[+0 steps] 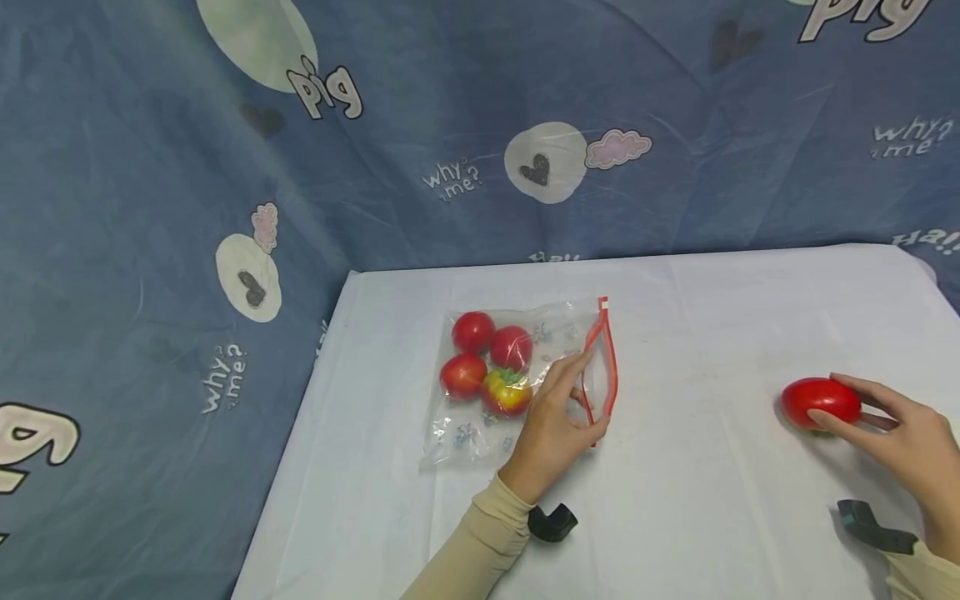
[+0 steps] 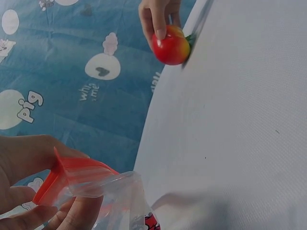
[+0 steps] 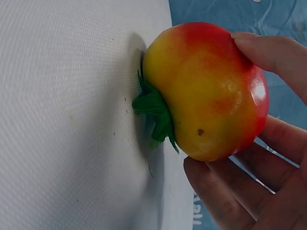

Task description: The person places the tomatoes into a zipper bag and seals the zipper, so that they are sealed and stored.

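A clear zip bag with a red zip edge lies on the table, its mouth spread toward the right. Inside it are red tomatoes and one showing its yellow base and green leaves. My left hand holds the bag at its red edge, also seen in the left wrist view, fingers at the mouth. Far to the right, my right hand grips another tomato between thumb and fingers. In the right wrist view this tomato is red fading to yellow, its green leaves turned down toward the tabletop.
A white cloth covers the table. Behind it hangs a blue printed curtain, also down the left side. Dark curved pieces stick out at both wrists.
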The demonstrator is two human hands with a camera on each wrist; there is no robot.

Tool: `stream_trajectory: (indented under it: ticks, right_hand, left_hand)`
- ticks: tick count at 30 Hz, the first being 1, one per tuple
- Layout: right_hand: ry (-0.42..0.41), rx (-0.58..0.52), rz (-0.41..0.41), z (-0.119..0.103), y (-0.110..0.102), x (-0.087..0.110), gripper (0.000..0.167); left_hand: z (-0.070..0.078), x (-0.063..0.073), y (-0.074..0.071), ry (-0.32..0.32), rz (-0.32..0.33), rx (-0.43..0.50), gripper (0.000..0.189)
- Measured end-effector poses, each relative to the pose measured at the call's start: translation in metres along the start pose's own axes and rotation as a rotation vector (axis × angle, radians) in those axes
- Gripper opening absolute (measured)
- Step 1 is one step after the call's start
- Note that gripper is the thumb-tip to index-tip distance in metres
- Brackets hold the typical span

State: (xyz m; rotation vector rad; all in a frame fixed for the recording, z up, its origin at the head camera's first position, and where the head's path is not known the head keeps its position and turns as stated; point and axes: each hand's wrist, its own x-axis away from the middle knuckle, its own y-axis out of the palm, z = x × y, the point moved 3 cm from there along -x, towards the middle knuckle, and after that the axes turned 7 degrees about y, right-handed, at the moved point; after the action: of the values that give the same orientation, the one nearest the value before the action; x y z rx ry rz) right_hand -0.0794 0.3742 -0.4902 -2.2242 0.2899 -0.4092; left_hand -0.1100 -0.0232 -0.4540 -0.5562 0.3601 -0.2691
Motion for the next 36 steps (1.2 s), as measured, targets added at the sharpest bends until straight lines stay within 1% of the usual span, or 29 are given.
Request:
stream_trajectory:
  ticks: [5, 8, 13, 18, 24, 33, 36]
  right_hand:
    - [0.043, 0.002, -0.028, 0.0, -0.0004, -0.0004, 0.08]
    - [0.044, 0.007, -0.027, 0.0, -0.0002, -0.0001, 0.081]
    - [0.008, 0.015, 0.002, -0.0007, -0.0014, 0.001, 0.079]
    - [-0.033, 0.052, 0.027, 0.0007, -0.0039, 0.0019, 0.077]
    - [-0.057, 0.091, 0.01, 0.0004, -0.004, 0.0025, 0.079]
    - [-0.088, 0.088, -0.026, -0.0057, -0.0031, 0.0045, 0.082]
    - [-0.117, 0.09, -0.019, -0.0072, -0.0021, 0.0048, 0.081]
  left_hand:
    - [-0.0007, -0.0002, 0.0002, -0.002, 0.002, 0.001, 0.087]
    - [-0.0014, -0.0004, 0.0005, 0.005, 0.004, -0.001, 0.087]
    - [-0.0019, -0.0005, 0.0004, 0.016, 0.007, 0.003, 0.087]
    - [-0.0014, -0.0005, 0.0004, 0.013, 0.006, 0.001, 0.086]
    - [-0.001, 0.0001, 0.0001, 0.007, 0.003, 0.0, 0.086]
    - [-0.0009, 0.0003, -0.0008, 0.014, 0.006, 0.0, 0.086]
    - [-0.0011, 0.0005, -0.0006, 0.02, 0.007, -0.005, 0.085]
